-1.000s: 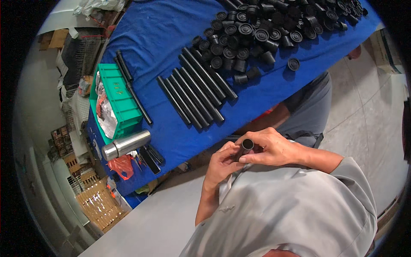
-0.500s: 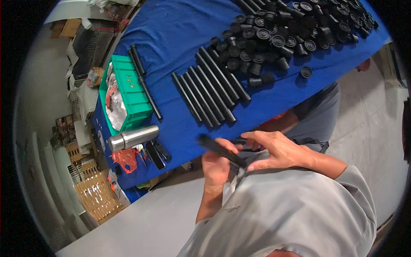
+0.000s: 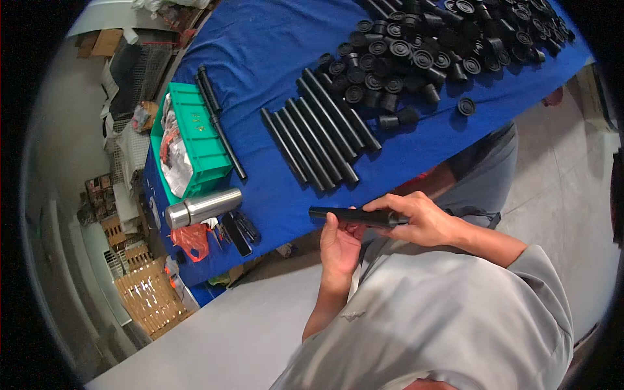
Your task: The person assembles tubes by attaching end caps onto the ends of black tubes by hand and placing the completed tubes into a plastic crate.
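A short black tube [image 3: 348,215] lies nearly level across both my hands, just off the table's near edge. My left hand [image 3: 339,252] supports it from below, thumb up along its side and fingers curled underneath. At the tube's right end, my right hand [image 3: 426,220] is closed around it; whether a separate cap sits there I cannot make out. Beyond my hands, a row of several black tubes [image 3: 318,144] lies slanted on the blue cloth [image 3: 260,84]. Black ribbed rubber caps [image 3: 422,60] are heaped behind them, and one cap [image 3: 466,106] lies apart on the right.
On the left stands a green crate [image 3: 201,136] with crumpled plastic inside, beside joined black tubes [image 3: 227,149]. A steel flask [image 3: 205,207], a red plastic bag [image 3: 190,242] and a dark phone [image 3: 235,235] lie near the left corner. Another person's leg [image 3: 484,172] shows at the table's right side.
The tube has swung from a steep, blurred slant to nearly level. My left hand has turned palm up beneath it, and my right hand has closed on its right end.
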Demonstrator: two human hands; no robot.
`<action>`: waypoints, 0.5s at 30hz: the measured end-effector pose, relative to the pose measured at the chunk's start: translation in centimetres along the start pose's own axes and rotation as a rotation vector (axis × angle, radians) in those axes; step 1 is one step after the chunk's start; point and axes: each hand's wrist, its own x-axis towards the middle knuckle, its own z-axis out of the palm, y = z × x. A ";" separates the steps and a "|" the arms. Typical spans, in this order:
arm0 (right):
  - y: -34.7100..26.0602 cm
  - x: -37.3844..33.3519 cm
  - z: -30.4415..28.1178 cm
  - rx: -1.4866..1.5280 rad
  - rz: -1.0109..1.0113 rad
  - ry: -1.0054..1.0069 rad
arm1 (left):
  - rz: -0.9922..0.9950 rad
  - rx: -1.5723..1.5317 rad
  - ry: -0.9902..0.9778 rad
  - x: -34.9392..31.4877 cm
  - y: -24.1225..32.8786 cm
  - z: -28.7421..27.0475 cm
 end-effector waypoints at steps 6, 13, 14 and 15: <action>0.0 0.2 0.1 0.079 0.122 0.051 | -0.123 -0.178 -0.087 0.4 -0.5 0.8; 0.2 0.4 -0.5 -0.105 0.023 0.072 | -0.034 -0.211 -0.116 0.4 -0.5 1.8; 0.1 0.4 -1.0 -0.106 0.020 0.067 | -0.028 -0.213 -0.117 0.4 -0.1 1.9; -0.1 0.5 -1.7 -0.135 0.016 -0.056 | 0.072 -0.046 -0.163 0.3 0.5 2.1</action>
